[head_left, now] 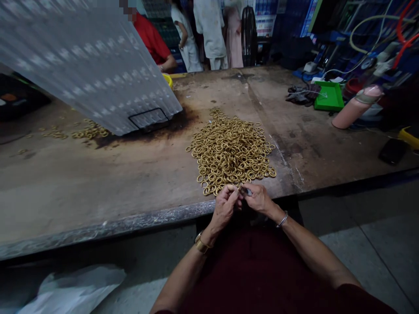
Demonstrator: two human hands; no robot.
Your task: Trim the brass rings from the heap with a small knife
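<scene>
A broad pile of gold-coloured rings [231,146] lies on the wooden workbench [137,174], reaching almost to its front edge. Just in front of the pile, my left hand [225,204] is closed, thumb against fingers, on what looks like one gold ring. Close against it, my right hand [259,199] is wrapped round a small dark tool with a greyish tip [248,192]; its exact kind is too small to make out. The tool's end meets the left fingertips, which partly hide the ring.
A tall grey ribbed panel [108,65] leans over the left of the bench, with more rings [90,130] beside its foot. To the right are a green tray [329,97], a pink bottle [356,107] and a dark phone-like object [393,151]. Several people stand beyond the bench.
</scene>
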